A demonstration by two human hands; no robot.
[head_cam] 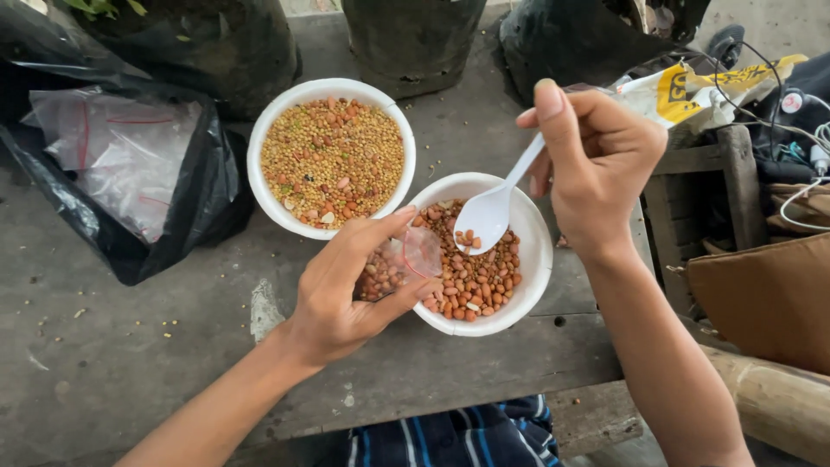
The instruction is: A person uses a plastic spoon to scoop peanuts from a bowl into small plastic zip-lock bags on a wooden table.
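Observation:
My left hand [346, 290] grips a small clear plastic bag [399, 262] with a red zip strip, partly filled with peanuts, at the left rim of a white bowl [539, 259] of reddish peanuts. My right hand [596, 156] holds a white plastic spoon [488, 214] with a few peanuts in its scoop, hovering over that bowl, close to the bag's mouth. A second white bowl [259, 147] to the upper left holds small yellowish seeds mixed with some peanuts.
A black plastic sack [186, 203] holding several clear zip bags [121, 156] lies at the left. Dark planter bags [411, 39] stand at the back. A yellow-white packet [692, 91], cables [804, 147] and a wooden crate [692, 199] sit at the right. Striped cloth [458, 437] is below.

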